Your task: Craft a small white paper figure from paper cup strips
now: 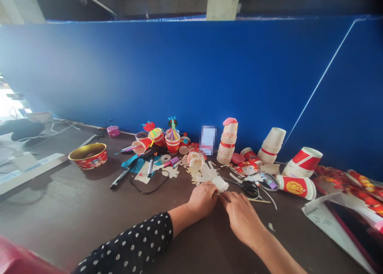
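My left hand (202, 199) and my right hand (243, 217) rest on the dark brown table (89, 214), fingertips meeting at the middle. Both are closed in a pinch on a small white paper piece (220, 184) that sticks out just beyond the fingers. Black-handled scissors (247, 187) lie just right of the hands. White paper scraps (206, 172) are scattered right behind them.
A red and gold bowl (89, 155) stands at the left. Markers (122, 176), decorated cups (172, 141), a cup stack (228, 141) and tipped red-and-white cups (296, 185) crowd the back. Blue partition (191, 74) behind. Printed sheets (344, 218) lie at right.
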`<state>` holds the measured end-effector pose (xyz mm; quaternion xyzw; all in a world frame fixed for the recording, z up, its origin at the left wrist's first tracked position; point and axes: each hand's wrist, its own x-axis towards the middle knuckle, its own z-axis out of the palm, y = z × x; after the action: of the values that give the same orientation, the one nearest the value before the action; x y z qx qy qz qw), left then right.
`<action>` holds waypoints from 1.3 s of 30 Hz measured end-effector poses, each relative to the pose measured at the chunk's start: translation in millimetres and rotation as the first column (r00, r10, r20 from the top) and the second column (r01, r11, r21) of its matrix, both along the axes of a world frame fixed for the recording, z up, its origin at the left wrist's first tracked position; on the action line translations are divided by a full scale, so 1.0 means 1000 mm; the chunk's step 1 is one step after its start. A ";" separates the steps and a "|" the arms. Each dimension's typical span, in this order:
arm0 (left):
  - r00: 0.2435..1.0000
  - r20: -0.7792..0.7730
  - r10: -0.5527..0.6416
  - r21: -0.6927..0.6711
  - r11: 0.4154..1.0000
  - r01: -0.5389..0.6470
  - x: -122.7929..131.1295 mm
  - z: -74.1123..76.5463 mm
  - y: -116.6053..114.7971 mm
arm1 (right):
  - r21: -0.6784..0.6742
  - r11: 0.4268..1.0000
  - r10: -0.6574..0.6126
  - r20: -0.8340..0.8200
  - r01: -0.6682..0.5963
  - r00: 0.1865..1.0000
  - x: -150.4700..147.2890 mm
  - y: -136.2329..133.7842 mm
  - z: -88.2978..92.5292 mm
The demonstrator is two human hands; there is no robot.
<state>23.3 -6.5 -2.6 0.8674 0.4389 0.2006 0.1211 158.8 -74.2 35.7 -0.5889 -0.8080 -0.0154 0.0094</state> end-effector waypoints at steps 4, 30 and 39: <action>1.000 0.006 0.009 -0.032 0.999 -0.009 -0.001 0.004 -0.003 | 0.023 1.000 0.013 -0.008 -0.013 1.000 0.003 0.001 -0.004; 0.984 -0.140 -0.114 0.129 0.983 0.132 0.001 -0.003 0.002 | 0.053 0.997 0.044 0.050 -0.047 0.998 0.000 0.003 -0.012; 0.987 -0.135 -0.081 0.076 0.993 0.092 -0.001 0.000 -0.003 | 0.026 0.996 -0.078 -0.126 0.082 0.989 0.020 0.015 -0.009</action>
<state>22.6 -9.1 -2.8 0.9013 0.3992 0.1552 0.0647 178.9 -59.0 26.5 -0.6205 -0.7812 0.0088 0.0684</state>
